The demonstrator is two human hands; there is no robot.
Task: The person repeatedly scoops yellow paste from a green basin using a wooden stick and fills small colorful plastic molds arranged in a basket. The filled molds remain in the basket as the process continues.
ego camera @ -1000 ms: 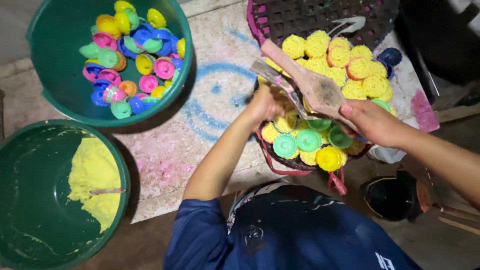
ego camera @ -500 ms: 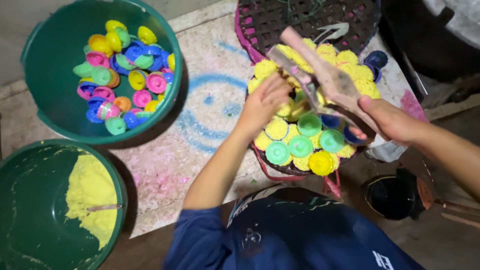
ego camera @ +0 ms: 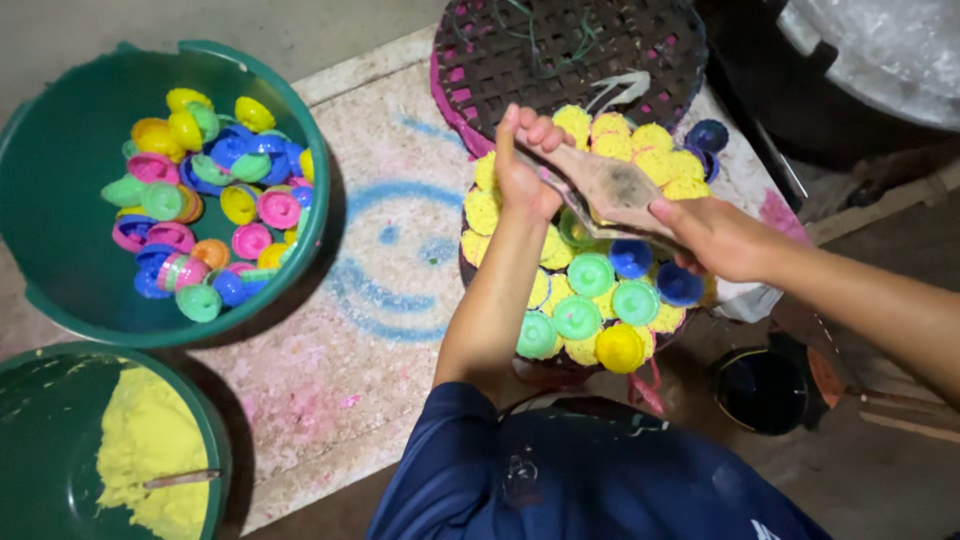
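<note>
Head view shows us the wooden paddle held slantwise between our two hands above the round tray of yellow cakes and coloured plastic moulds. Our left hand grips the paddle's upper end, fingers curled over its edge; our right hand closes on the lower end, so the flat blade spans the gap between them, just over the middle of the tray. The hands stay apart, each clamped on its own end. Beneath the paddle we see green, blue and yellow moulds sitting among the crumbly yellow cakes. A dark woven basket lies just beyond the tray. Well to our left a green tub holds loose moulds, and another green bucket holds yellow powder.
</note>
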